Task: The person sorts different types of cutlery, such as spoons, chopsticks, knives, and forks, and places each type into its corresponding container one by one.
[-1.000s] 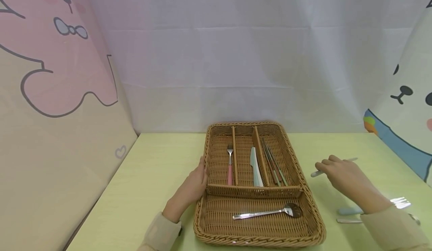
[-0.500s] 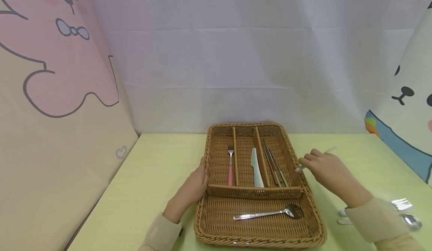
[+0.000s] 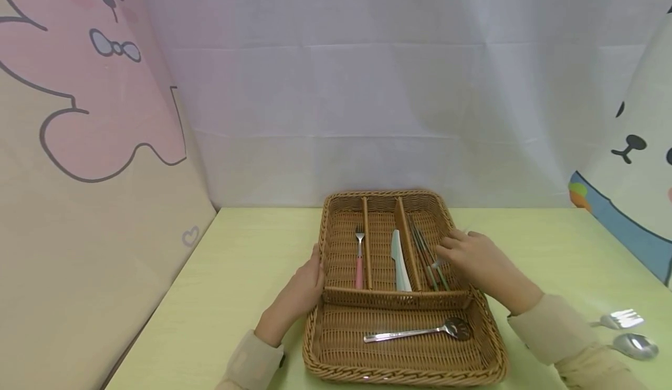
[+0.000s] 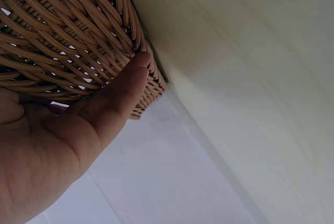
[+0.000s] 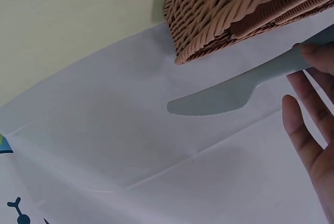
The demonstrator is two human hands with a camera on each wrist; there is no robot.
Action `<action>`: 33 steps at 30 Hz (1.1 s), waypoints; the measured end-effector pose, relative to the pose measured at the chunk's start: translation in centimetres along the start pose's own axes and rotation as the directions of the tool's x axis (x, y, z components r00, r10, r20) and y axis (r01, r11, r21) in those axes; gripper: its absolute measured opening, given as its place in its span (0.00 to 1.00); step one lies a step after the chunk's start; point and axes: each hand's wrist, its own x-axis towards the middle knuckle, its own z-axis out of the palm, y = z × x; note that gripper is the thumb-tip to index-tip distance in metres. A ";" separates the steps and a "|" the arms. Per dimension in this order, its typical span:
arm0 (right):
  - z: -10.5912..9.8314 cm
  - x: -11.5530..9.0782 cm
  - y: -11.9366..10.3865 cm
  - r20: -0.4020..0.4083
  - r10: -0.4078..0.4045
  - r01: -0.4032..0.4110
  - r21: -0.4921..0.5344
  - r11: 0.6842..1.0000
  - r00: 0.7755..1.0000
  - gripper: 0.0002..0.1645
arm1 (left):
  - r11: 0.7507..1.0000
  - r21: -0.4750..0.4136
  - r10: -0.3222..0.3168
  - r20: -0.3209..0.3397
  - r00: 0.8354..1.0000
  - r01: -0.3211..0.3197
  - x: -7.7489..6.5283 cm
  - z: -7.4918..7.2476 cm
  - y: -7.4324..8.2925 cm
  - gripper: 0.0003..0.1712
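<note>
My right hand (image 3: 480,262) pinches a grey-blue table knife (image 5: 224,96) by its handle, over the right rim of a brown wicker cutlery tray (image 3: 409,376). In the right wrist view the serrated blade points away from the fingers, beside the tray. Straight fingers of my left hand (image 3: 296,291) rest against the tray's left outer wall. Inside the tray, a pink-handled fork (image 3: 359,267) lies in the left slot and a pale green knife (image 3: 400,264) in the middle one. Several chopsticks (image 3: 423,256) fill the right slot. A slotted spoon (image 3: 404,334) lies in the front compartment.
On the yellow-green table (image 3: 252,250), right of the tray, lie a fork (image 3: 622,319) and a spoon (image 3: 636,346), their handles hidden by my right sleeve (image 3: 556,329). A white cloth (image 3: 315,104) hangs behind, with printed cartoon panels at both sides.
My right hand has carried the table knife leftward from above the table to over the tray's right slot. My left hand stays against the tray.
</note>
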 end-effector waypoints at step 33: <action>1.7 4.1 -2.8 0.099 -0.268 0.277 -0.084 0.957 0.958 0.17 | 1.000 0.000 -0.022 0.014 1.000 0.022 0.1 0.0 0.0 0.29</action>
